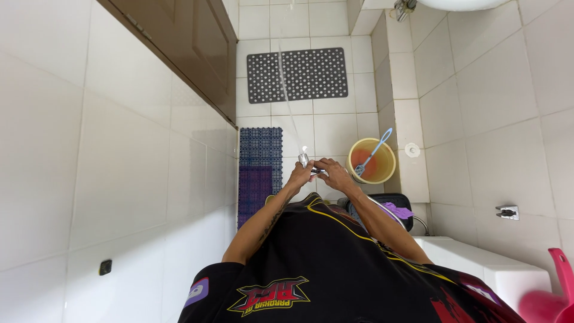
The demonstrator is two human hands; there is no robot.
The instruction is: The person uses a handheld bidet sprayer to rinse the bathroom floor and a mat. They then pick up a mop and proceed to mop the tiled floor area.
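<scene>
My left hand (298, 176) and my right hand (332, 172) meet in front of my chest, both gripped around a small chrome spray nozzle (305, 160). A thin jet of water (287, 96) arcs from the nozzle toward the far floor. A hose (382, 210) runs back from my right hand along my forearm. The nozzle's trigger is hidden under my fingers.
A yellow bucket (388, 157) with a blue-handled brush (372, 154) stands right of my hands. A dark perforated mat (297, 75) lies on the far floor, a blue and purple grid mat (259, 170) at left. Brown door (197, 48) left; white toilet tank (484, 266) and pink object (553, 296) lower right.
</scene>
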